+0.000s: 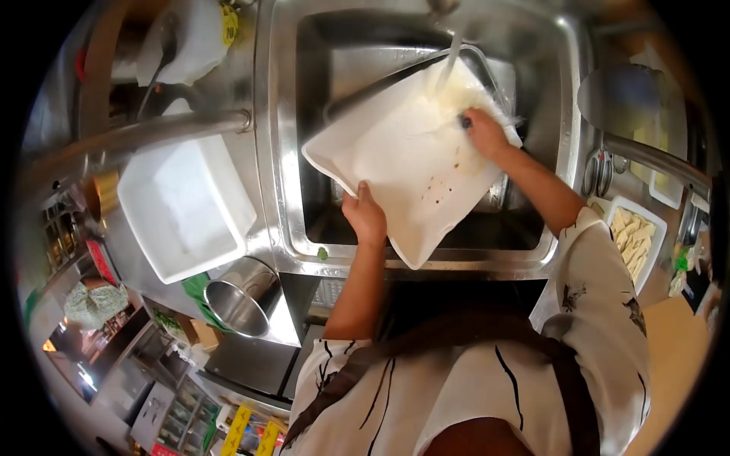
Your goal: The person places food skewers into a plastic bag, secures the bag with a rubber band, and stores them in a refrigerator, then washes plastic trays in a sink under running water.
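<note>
A white plastic tray [411, 175] is held tilted over the steel sink [283, 175], with small brown specks on its lower right part. My left hand [366, 216] grips the tray's near left edge, thumb on the inner side. Inside the tray, near its right side, my right hand [487, 135] is closed, and a small dark thing [465, 121] shows at its fingertips; what it is I cannot make out. Water [449, 64] runs from the tap above onto the tray's far end and splashes near my right hand. Beneath the tray, a metal rim partly shows in the sink.
Left of the sink stand another white tub [182, 205] and a steel pot [243, 300]. A metal rail [144, 133] crosses above that side. On the right are scissors [599, 173] and a white container [660, 228] of pale food pieces. A green scrap [322, 253] lies on the sink's edge.
</note>
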Motion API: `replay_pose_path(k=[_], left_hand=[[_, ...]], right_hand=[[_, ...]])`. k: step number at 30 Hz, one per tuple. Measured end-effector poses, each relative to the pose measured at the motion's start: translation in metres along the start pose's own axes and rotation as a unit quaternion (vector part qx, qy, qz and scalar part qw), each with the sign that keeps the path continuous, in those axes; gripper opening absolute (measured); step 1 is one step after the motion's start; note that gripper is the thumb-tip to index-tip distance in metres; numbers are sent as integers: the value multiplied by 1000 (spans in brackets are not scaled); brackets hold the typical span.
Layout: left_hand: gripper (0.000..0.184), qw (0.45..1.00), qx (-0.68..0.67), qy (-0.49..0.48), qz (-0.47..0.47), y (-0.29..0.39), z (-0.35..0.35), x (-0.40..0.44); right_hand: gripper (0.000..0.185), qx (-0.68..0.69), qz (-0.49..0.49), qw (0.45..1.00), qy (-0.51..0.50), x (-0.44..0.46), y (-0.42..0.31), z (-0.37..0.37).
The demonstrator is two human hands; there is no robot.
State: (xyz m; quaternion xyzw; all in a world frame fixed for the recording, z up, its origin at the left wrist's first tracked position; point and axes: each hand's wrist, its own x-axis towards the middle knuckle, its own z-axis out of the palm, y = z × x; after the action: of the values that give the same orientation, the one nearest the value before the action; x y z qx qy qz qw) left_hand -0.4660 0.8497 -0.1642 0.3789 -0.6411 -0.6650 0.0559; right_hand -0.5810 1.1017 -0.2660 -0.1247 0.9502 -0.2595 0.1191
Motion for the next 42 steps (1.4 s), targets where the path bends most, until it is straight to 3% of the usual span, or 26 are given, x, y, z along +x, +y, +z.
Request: replay_pose_path(k=[4,6,8,10,12,14,16,19,20,22,23,24,26,28,30,32,35,36,38,42], left_hand=[[20,998,63,-5,-3,4,-4,0],[20,996,92,-4,14,-7,-5,3],[19,997,77,3,-9,2,0,-1],[19,999,32,9,28,-1,-1,1],[19,998,61,3,27,3,-2,2],[18,996,90,-3,25,9,-3,-2],[18,999,29,22,16,12,3,-3],[19,997,66,8,26,0,-5,1],[19,998,62,8,29,1,-4,3],[20,998,65,5,13,4,-4,-1],[20,998,62,2,15,4,-2,-2],[20,999,35,10,14,5,1,-1],[20,1000,18,17,5,3,-1,-2],[20,1000,6,5,2,1,-2,0],[20,1000,-11,4,-12,5,0,2],[21,999,-23,7,-30,2,-5,-1],[29,973,-135,-50,-182,6,-6,5],[29,974,-138,-51,-174,14,-4,3],[29,965,-167,-122,-164,33,-4,-11],[28,978,-118,-109,-134,54,-13,-35]], right_hand=[[15,36,66,993,-96,-27,-45,-17],[16,82,-55,984,-145,-54,-74,-20],[18,65,-94,961,-253,-61,-116,-45],[19,62,-72,951,-294,-57,-110,-50],[16,-27,-55,950,-307,-43,-79,-46],[16,-169,25,927,-333,-24,-29,-39],[18,-170,76,950,-251,-18,-5,-40],[18,-146,68,953,-255,-27,-9,-33],[18,-64,41,949,-307,-33,-28,-36],[15,79,-111,959,-248,-57,-78,-35],[14,119,-114,950,-266,-66,-100,-31],[15,73,-131,952,-266,-69,-125,-38],[15,85,-96,957,-262,-68,-122,-41],[13,-40,-49,968,-243,-56,-64,-24],[15,-108,67,958,-258,-33,-27,-34],[15,-159,77,973,-150,-27,-7,-24],[17,-23,108,975,-191,-41,-37,-33],[23,66,78,973,-207,-52,-62,-38],[28,172,-115,974,-91,-75,-117,-42],[38,240,-240,937,-81,-78,-195,-50]])
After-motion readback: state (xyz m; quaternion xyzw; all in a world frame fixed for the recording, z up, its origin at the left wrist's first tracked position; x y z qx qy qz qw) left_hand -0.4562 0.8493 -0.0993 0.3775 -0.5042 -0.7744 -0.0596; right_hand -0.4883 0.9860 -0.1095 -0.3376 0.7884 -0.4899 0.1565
